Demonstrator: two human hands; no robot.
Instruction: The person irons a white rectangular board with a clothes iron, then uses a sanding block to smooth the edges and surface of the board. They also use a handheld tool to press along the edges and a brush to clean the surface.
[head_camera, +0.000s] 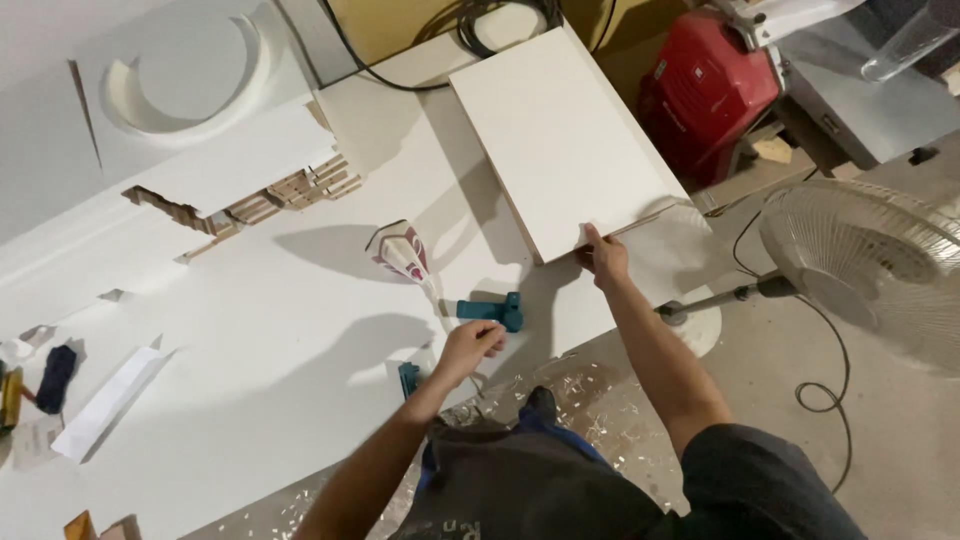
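A white rectangular board (562, 130) lies on the white worktable (250, 330), tilted, its near corner by the table's right edge. My right hand (603, 258) pinches that near corner, thumb on top. My left hand (468, 348) rests on the table near its front edge, fingers curled beside a teal tool (492, 311) without clearly gripping it. A clothes iron (402, 251) with a white cord sits just left of the board. A second small teal piece (409, 378) lies at the table's edge by my left wrist.
A standing fan (868, 262) is on the right, its pole and round base (700, 325) close to the table. A red machine (705, 90) stands at the back right. Wood offcuts (290, 190), a white strip (105, 402) and shavings on the floor (600, 400).
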